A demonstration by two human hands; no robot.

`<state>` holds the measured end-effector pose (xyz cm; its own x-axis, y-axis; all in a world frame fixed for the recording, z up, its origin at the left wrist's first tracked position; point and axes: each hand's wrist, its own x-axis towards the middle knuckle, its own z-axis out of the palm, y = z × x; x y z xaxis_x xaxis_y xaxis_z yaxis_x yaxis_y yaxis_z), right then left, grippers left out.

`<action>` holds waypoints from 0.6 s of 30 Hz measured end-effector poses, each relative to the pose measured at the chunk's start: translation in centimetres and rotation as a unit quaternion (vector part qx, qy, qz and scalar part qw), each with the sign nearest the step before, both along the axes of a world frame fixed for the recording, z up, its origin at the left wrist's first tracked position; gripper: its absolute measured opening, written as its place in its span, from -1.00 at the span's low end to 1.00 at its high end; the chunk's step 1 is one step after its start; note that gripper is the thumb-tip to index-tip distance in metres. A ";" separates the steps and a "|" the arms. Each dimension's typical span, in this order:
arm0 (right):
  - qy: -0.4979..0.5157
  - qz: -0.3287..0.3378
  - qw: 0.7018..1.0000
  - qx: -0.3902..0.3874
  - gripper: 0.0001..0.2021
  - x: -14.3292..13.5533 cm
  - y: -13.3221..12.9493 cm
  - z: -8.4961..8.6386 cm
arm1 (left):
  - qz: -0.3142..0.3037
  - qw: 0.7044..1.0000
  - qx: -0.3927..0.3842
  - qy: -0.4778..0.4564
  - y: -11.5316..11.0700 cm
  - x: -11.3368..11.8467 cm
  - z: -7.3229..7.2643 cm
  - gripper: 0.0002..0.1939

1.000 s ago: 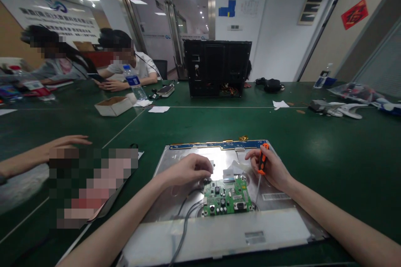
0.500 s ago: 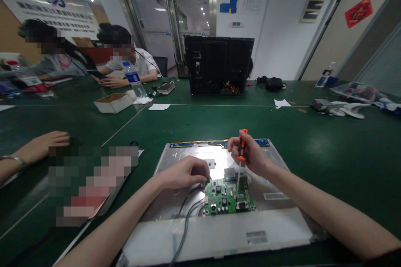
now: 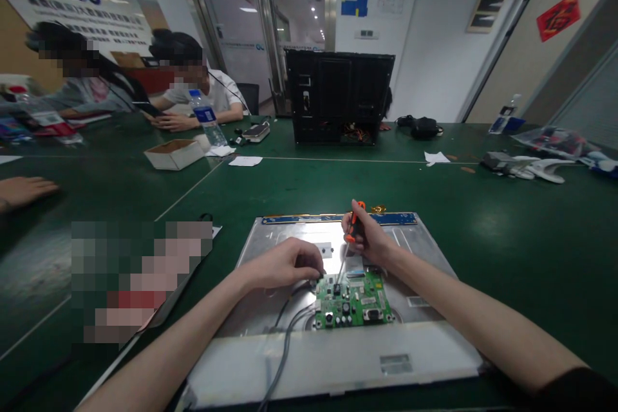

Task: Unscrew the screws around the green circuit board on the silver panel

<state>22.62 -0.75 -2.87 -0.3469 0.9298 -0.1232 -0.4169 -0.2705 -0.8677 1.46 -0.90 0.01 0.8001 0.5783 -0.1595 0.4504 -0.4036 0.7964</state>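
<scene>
A green circuit board (image 3: 355,301) lies on the metal back of a flat display panel (image 3: 309,360). My right hand (image 3: 369,235) grips an orange and black screwdriver (image 3: 356,222), its shaft slanting down to the upper left part of the board. At the board's upper left corner, the fingertips of my left hand (image 3: 292,264) are pinched together; what they hold, if anything, is hidden. Grey cables (image 3: 284,354) run from the board's left side toward the panel's lower edge. A blue strip (image 3: 386,218) lines the panel's far edge.
An opened black monitor housing (image 3: 340,96) stands across the green table. Two people sit at the far left, near bottles (image 3: 206,117) and an open white box (image 3: 174,153). Another person's hand (image 3: 29,190) rests at left. White gloves (image 3: 528,167) lie at right.
My right hand and the screwdriver have moved left, the tip shifting from the board's right part to its upper left. The other person's hand has drawn back left. My left hand stays put.
</scene>
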 end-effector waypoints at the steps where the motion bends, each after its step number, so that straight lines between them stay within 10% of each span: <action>1: 0.008 -0.005 1.000 0.000 -0.48 0.0 0.0 0.0 | 0.001 1.000 -0.001 0.001 0.0 0.0 -0.1 -0.90; 18: 0.025 -0.012 0.999 -0.020 -0.49 -0.3 0.5 -0.5 | 0.022 0.999 -0.045 -0.021 0.3 -0.1 -1.2 -0.91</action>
<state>22.29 -0.24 -3.36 -0.3318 0.9325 -0.1429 -0.4655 -0.2935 -0.8350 1.34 -0.58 -1.17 0.7820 0.5973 -0.1784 0.4306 -0.3107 0.8474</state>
